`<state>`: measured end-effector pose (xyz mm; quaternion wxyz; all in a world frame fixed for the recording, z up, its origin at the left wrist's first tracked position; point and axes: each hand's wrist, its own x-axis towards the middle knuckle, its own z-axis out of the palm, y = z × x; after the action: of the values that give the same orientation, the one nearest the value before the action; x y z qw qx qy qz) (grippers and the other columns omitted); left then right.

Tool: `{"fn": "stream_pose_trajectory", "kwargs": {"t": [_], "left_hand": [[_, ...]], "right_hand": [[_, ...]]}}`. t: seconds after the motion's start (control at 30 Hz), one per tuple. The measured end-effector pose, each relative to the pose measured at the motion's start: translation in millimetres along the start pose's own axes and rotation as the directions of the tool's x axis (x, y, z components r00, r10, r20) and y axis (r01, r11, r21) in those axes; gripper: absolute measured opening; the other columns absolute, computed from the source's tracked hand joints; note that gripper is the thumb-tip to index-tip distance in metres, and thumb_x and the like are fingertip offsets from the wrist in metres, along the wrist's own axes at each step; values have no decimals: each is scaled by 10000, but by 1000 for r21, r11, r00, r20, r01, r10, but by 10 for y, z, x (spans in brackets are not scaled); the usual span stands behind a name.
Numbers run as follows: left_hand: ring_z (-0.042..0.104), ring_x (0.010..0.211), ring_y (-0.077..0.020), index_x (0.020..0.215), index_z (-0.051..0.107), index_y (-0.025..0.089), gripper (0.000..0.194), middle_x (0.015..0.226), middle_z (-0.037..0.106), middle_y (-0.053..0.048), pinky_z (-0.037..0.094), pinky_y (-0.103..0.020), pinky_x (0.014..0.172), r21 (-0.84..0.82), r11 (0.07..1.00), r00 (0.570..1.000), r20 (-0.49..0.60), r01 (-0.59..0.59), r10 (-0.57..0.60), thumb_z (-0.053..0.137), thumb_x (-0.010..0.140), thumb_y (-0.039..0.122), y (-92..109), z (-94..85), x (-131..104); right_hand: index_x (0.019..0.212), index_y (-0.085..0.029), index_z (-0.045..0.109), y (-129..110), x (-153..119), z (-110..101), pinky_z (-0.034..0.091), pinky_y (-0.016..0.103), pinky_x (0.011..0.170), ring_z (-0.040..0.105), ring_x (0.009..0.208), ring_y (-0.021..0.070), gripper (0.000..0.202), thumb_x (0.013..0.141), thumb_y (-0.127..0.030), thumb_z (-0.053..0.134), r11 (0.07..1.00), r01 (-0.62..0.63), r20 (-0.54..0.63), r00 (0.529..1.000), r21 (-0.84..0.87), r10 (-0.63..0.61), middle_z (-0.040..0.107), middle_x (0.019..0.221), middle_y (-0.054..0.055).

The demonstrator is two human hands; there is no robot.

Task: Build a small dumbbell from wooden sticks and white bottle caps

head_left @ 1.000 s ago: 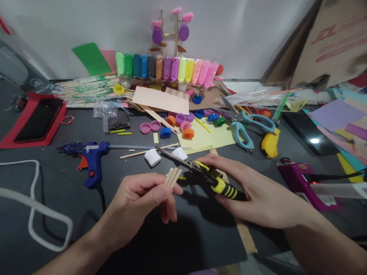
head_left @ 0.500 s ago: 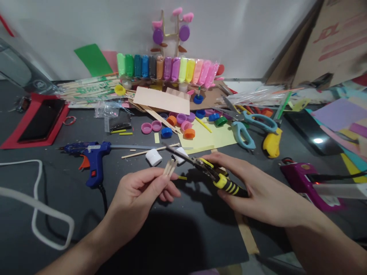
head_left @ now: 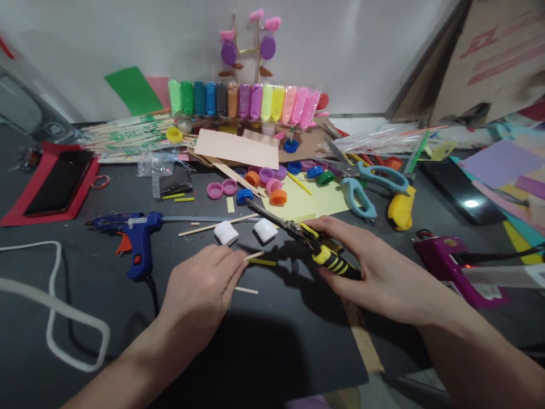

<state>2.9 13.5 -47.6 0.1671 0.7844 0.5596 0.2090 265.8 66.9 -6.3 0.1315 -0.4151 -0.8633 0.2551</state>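
Note:
My left hand [head_left: 206, 284] is palm down low over the dark table, its thumb and finger closed on a short wooden stick [head_left: 255, 255] whose pale end juts out to the right. Just under that hand another short wooden piece [head_left: 247, 290] lies partly covered. My right hand [head_left: 370, 267] grips black-and-yellow pliers [head_left: 330, 258] by the handles, the narrow jaws pointing up and left. A thin yellow strip [head_left: 266, 262] lies between my hands. Beyond them sit two white bottle caps [head_left: 265, 230] and a longer wooden stick [head_left: 202, 228].
To the left rests a blue glue gun [head_left: 142, 238] with its cable. Coloured bottle caps [head_left: 278, 197], blue-handled scissors [head_left: 360, 199] and a yellow cutter [head_left: 400, 208] lie farther back. At the right is a purple box [head_left: 447, 261]; packs of coloured clay [head_left: 244, 102] line the wall.
My left hand has turned palm down and lowered from holding up several short sticks; one piece now lies on the table beneath it. The pliers stay in my right hand, shifted slightly left.

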Motion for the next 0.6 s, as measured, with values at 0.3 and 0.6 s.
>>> {"fn": "stream_pose_trajectory", "kwargs": {"t": [0.3,0.6], "left_hand": [[618,559,-106,906,752,162,254,708,730,-44,448,-165,460,-865,192,872,409,464,-269,633,919,385,91,-53,66],[625,418,-76,887,754,162,247,636,720,-13,447,-134,427,-849,-18,828,519,528,-211,690,892,401,119,-95,42]], "right_hand": [[1331,-214,517,-62,-1,41,532,374,919,643,1101,267,578,764,-153,608,996,-7,72,997,91,1,650,1244,86],[1299,-240,531,-61,-16,44,547,342,836,673,1013,242,531,776,-188,606,995,-27,144,989,96,13,687,1167,48]]}}
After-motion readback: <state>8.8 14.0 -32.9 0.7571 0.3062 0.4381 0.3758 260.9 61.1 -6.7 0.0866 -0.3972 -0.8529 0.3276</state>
